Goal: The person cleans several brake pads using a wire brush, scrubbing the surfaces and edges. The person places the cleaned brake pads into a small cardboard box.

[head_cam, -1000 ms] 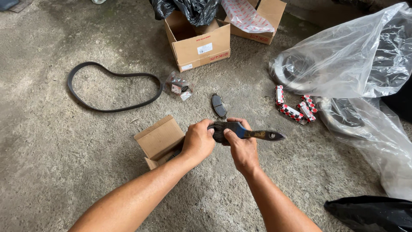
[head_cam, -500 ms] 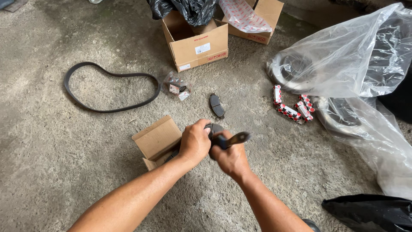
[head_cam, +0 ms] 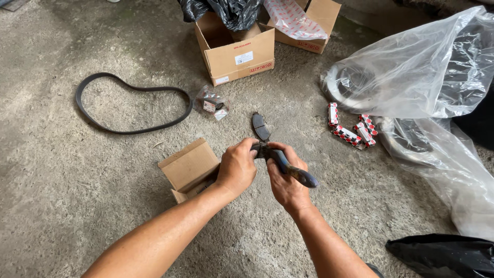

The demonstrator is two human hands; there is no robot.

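My left hand and my right hand meet above the concrete floor, both closed on dark brake pads held between them. A long dark pad or tool piece sticks out to the lower right from my right hand's grip. Another brake pad lies on the floor just beyond my hands. A small open cardboard box sits right under my left wrist.
A black rubber belt loops on the floor at left, with a small bagged part beside it. Two cardboard boxes stand at the back. Clear plastic bags over round metal parts fill the right, several small red-white boxes nearby.
The dark piece in my right hand has swung from pointing right to pointing down-right, toward me. My hands stay together in the same spot.
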